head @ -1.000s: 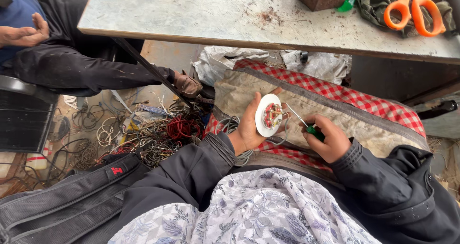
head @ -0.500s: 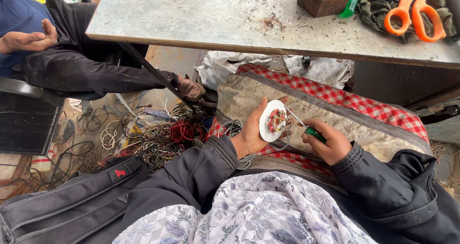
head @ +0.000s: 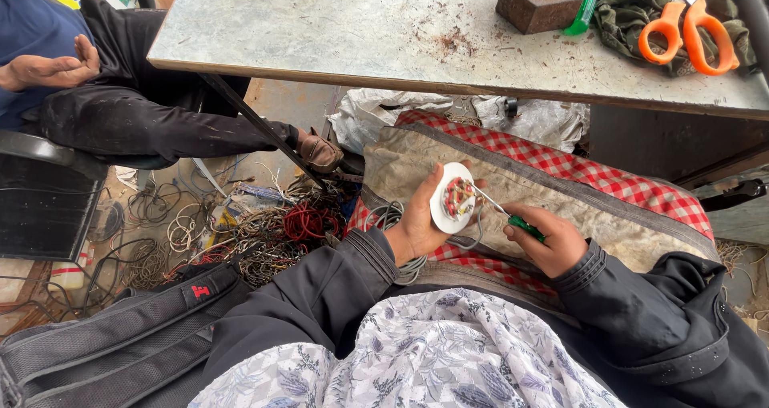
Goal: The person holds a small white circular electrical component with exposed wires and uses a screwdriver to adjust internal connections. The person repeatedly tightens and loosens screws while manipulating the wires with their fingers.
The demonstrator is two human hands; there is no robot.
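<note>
Both hands work close together over the lap: the left hand cups a round white disc from behind, thumb and fingers closed on its rim, tilting the open face with its red and pale wiring up toward the eyes, while the right hand is clamped around a green-handled screwdriver whose thin shaft angles in to touch the disc's middle — held that way, I'd judge, so the tip can bear on a fixing while the other hand braces it. A grey cable loops down from beneath the disc onto a red-checked sack spread across the knees. Scanning from the left now: another person sits there, a hand resting on a dark trouser leg, shoe near a tangle of wires on the ground, red coils among them. A black backpack lies at lower left. Ahead, a metal table carries a rusty block, with orange scissors on a green cloth at far right, well apart from the hands.
</note>
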